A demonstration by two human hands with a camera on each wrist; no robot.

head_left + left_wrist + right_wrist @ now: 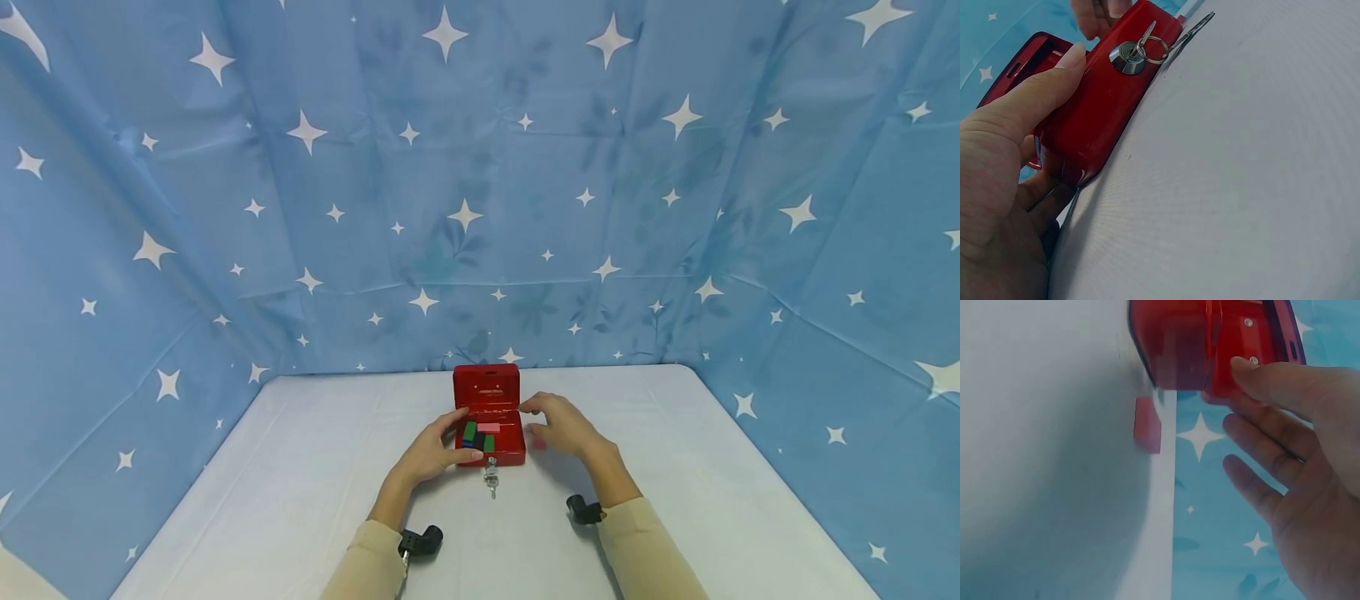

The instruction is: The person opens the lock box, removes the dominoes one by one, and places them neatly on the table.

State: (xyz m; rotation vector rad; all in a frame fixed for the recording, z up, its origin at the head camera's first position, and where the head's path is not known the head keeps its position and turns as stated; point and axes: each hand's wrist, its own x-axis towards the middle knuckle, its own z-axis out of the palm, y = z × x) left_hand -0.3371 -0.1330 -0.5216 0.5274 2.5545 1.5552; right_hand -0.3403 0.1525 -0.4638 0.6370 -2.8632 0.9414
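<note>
A small red metal cash box [513, 458] sits on the table with its lid [486, 382] raised at the back. Inside lie two green blocks [469, 432], a black block [479, 441] and a pink block [488, 427]. My left hand [426, 454] grips the box's front left corner, thumb over the front edge and fingers along the side. A keyring with keys [1154, 50] hangs from the front lock [1126, 57]. My right hand [567, 427] is beside the box's right side, fingers spread and holding nothing. Near it a pinkish-red block [1147, 427] lies on the table.
The white-covered table [337, 483] extends on both sides of the box. Behind it and along the sides hangs a blue curtain [480, 167] with white stars. Black wrist cameras [429, 540] are strapped to both forearms.
</note>
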